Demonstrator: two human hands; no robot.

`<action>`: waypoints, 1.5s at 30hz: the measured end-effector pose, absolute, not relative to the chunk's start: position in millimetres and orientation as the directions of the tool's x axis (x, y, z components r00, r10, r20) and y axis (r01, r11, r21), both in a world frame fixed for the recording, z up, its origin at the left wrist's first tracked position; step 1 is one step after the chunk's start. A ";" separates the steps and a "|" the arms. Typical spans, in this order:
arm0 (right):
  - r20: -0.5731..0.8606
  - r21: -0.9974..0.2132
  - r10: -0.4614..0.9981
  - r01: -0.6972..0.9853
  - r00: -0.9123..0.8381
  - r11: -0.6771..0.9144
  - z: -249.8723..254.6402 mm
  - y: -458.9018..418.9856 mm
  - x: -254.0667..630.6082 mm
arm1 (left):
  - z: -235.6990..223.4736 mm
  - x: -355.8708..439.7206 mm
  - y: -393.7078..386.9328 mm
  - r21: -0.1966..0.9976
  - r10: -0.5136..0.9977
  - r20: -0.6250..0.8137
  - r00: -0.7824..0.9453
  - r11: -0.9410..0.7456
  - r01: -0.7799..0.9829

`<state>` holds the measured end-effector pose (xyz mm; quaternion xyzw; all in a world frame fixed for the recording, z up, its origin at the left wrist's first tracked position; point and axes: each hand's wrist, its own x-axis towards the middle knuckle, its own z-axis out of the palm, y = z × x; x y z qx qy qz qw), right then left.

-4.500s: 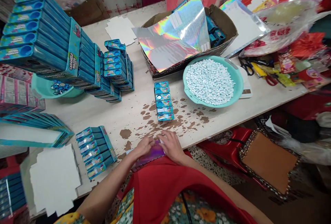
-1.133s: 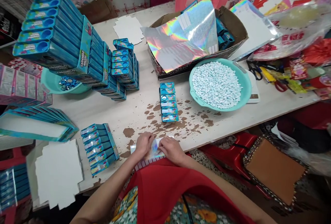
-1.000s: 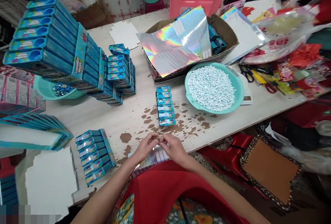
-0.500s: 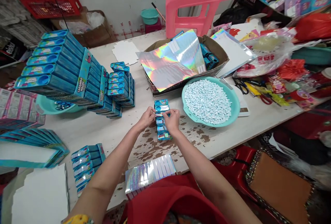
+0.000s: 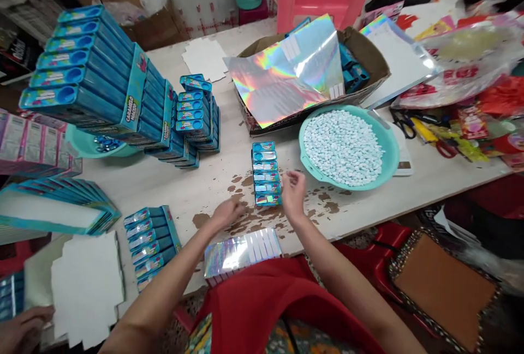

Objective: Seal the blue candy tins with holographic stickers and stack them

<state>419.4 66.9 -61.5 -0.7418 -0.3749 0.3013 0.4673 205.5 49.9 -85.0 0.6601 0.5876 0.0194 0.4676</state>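
A short row of small blue candy boxes (image 5: 266, 177) lies on the table in front of me, with shiny strips across the ends of several. My right hand (image 5: 293, 195) is just right of this row, its fingers curled together; whether anything is between them is hidden. Nearer me and left of the row, my left hand (image 5: 228, 212) is smeared by motion. A stack of silvery holographic sticker sheets (image 5: 241, 251) with pale strips at its right end lies at the table's front edge, below both hands.
A green bowl of pale candies (image 5: 344, 147) stands to the right. Behind is a cardboard carton (image 5: 368, 65) under a holographic sheet (image 5: 286, 70). Tall stacks of blue boxes (image 5: 102, 81) rise at left. White card (image 5: 88, 288) lies front left, beside another person's hand (image 5: 28, 324).
Both hands went from the sticker sheets to the box row, placing a shiny strip there, and have since drawn apart and back. Another person's hand has appeared at lower left.
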 end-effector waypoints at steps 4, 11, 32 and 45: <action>-0.246 -0.845 0.902 0.377 0.356 -0.380 -93.4 -35.0 410.5 | -82.9 185.1 -23.4 0.524 0.675 -0.639 0.367 0.033 0.851; -0.248 -0.735 0.960 0.619 0.133 -0.276 -104.5 -69.6 409.1 | -87.5 183.8 -40.9 0.538 0.642 -0.714 0.279 0.248 0.806; -0.180 -0.654 0.816 0.687 -0.549 0.317 -53.5 -52.0 369.2 | -79.9 192.4 -28.5 0.462 0.757 -0.647 0.096 0.288 0.839; 0.008 -0.840 0.986 0.536 0.168 -0.084 -20.7 69.8 399.1 | -15.5 232.5 89.4 0.907 0.797 -0.417 0.437 0.332 0.259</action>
